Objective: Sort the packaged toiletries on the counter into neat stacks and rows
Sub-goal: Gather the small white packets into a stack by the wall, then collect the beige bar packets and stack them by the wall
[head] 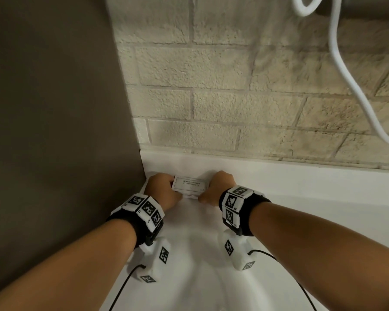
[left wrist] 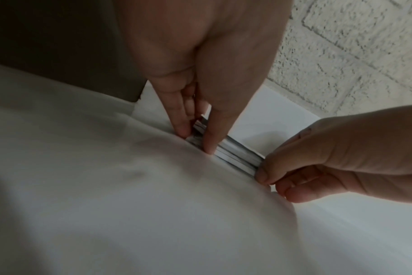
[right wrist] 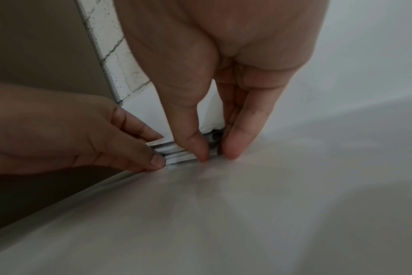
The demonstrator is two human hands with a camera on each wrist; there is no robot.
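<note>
A small stack of sachets lay flat on the white surface, in the far left corner near the brick wall and the dark panel; the left hand pinched its left end, thumb at the near edge, and the right hand pinched the right end likewise; the step in hand seemed to be squaring the stack; the count was unclear, perhaps three or four; next, both grips should release gently without disturbing the edges.

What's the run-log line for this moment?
left hand: grips stack's left end | right hand: grips right end | shampoo sachet stack: flat on counter, corner by wall | step: squaring stack
</note>
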